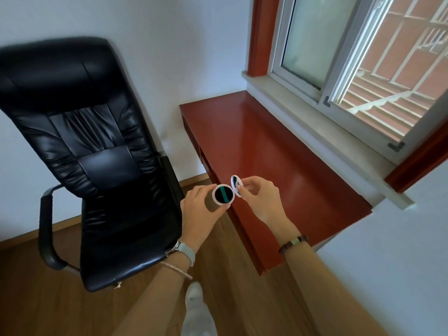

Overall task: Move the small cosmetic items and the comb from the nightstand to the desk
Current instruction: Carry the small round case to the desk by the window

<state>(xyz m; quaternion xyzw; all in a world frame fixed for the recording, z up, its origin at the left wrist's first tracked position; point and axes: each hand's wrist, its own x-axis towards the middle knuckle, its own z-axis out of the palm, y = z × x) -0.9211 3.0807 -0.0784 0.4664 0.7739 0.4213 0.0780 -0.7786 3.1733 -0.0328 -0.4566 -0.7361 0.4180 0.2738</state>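
Both hands, left hand (201, 209) and right hand (260, 200), hold the opened compact (224, 194) over the desk (278, 151); next, probably, setting it down.

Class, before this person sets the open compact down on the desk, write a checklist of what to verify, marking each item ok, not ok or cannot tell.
1. Hold: the left hand grips the compact by its lower half: ok.
2. Second hold: the right hand pinches the lid: ok.
3. Compact closed for setting down: not ok, it is hinged open.
4. Bare desk surface beside the hands: ok.
5. Compact fully over the desk: cannot tell, it appears at the front edge.
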